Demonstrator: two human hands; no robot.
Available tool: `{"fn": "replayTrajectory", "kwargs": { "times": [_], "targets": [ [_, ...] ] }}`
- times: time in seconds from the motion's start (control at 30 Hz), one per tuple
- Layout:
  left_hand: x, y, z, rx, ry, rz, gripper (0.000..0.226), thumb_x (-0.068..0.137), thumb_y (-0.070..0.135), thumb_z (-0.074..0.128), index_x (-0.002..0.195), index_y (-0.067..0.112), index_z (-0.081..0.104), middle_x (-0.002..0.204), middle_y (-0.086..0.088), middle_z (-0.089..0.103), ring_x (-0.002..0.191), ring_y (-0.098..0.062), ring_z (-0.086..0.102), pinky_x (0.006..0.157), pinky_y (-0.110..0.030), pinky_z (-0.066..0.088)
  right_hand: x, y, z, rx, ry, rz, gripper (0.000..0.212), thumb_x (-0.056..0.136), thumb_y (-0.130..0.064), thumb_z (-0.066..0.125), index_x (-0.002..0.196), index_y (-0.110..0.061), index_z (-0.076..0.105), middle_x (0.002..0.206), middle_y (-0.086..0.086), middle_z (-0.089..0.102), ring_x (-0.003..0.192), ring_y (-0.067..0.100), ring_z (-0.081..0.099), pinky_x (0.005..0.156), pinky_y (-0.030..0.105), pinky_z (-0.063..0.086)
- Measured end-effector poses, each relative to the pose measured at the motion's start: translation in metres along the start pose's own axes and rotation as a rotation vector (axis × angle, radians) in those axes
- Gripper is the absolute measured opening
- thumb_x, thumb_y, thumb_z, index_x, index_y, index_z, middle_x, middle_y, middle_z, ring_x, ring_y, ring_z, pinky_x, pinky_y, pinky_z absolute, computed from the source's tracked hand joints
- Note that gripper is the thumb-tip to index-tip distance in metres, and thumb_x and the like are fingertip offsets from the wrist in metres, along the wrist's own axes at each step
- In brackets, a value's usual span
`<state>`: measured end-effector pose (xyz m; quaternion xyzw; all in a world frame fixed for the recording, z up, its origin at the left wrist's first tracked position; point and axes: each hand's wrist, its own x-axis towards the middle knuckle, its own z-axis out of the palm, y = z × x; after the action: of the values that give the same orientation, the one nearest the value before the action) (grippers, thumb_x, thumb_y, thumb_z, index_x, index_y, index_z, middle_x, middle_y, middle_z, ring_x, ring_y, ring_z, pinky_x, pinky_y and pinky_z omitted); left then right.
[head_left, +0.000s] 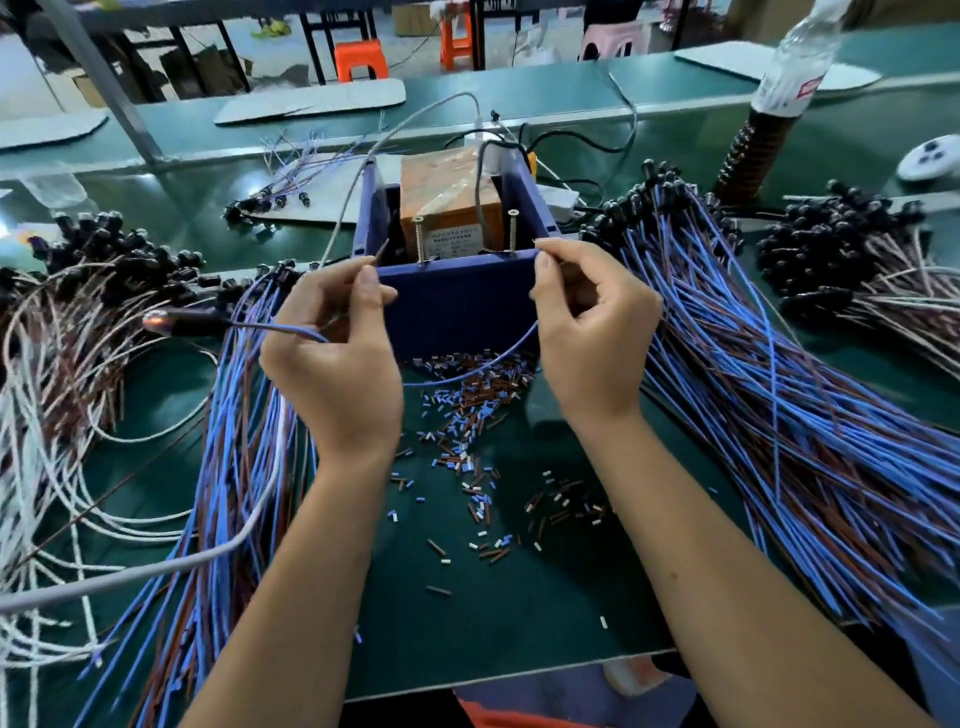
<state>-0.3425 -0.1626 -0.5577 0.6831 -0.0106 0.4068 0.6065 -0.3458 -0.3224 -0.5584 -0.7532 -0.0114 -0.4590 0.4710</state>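
Note:
A blue box (457, 306) stands in the middle of the green table, with an orange-brown block (449, 200) inside and two upright screws (418, 241) at its front rim. My left hand (337, 353) pinches the brown wire end of a small lamp lead near the box's left front corner. My right hand (592, 332) pinches the blue wire end at the right front corner. The blue wire (467, 371) sags in a loop between both hands. The lead's black lamp holder (182, 322) sticks out to the left, its tip glowing.
Large bundles of blue and brown leads lie at left (234, 467) and right (805, 415). Black-capped bundles (841, 234) lie farther out on both sides. Cut insulation bits (467, 415) litter the mat before the box. A plastic bottle (795, 67) stands back right. A grey cable (182, 561) crosses left.

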Motion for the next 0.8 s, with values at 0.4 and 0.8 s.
{"fn": "replayTrajectory", "kwargs": {
  "times": [0.4, 0.8],
  "targets": [
    [-0.034, 0.139, 0.138, -0.501, -0.707, -0.834, 0.013, 0.103, 0.016, 0.059, 0.112, 0.008, 0.063, 0.120, -0.028, 0.068, 0.037, -0.002, 0.032, 0.036, -0.018, 0.028, 0.094, -0.001, -0.169, -0.564, 0.367, 0.199, 0.046, 0.089, -0.037, 0.046, 0.128, -0.019, 0.065, 0.124, 0.004, 0.065, 0.114, 0.015, 0.061, 0.102, 0.026, 0.045],
    [-0.039, 0.104, 0.221, -0.558, -0.505, -1.164, 0.043, 0.112, 0.026, 0.030, 0.081, 0.003, 0.048, 0.066, -0.010, 0.044, 0.036, -0.010, 0.036, 0.033, -0.014, 0.030, 0.082, 0.010, -0.177, -0.323, -0.442, 0.358, 0.008, 0.100, -0.016, 0.062, 0.097, -0.022, 0.067, 0.069, -0.002, 0.077, 0.041, 0.006, 0.057, 0.049, 0.024, 0.049]
  ]
}}
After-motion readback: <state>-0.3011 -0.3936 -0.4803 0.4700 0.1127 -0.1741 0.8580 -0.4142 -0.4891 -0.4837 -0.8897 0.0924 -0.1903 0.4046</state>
